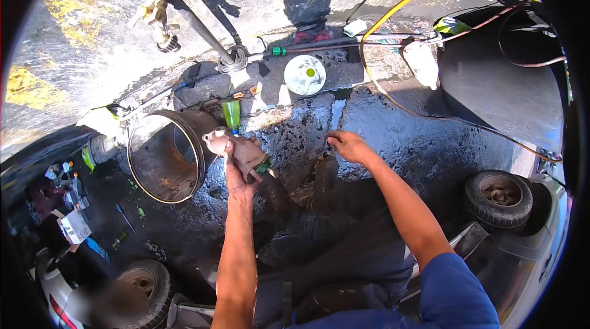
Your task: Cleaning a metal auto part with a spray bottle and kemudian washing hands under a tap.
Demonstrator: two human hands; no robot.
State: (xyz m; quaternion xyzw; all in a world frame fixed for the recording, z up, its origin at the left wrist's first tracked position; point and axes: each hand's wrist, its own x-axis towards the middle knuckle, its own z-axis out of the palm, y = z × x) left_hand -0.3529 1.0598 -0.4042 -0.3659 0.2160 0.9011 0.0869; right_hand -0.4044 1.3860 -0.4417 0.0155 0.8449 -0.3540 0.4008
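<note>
My left hand (238,176) is wrapped round a brownish metal casting (247,153) with rounded lugs at its far end. Something green shows at the casting's near end; I cannot make out what it is. To the right, apart from the casting, my right hand (349,146) has its fingers curled together over the wet ground. Whatever lies between those fingertips, if anything, is too small to name. Just beyond the casting stands a green translucent plastic container (231,114). Left of it lies a rusty open drum (200,163), its mouth facing me.
A tap on a pipe (203,31) rises at the far left. A round white container (304,75) sits near the wall. One yellow hose (369,52) loops down before a big dark barrel (501,83) at right. Car wheels (499,196) flank me; a white box (75,227) lies far left.
</note>
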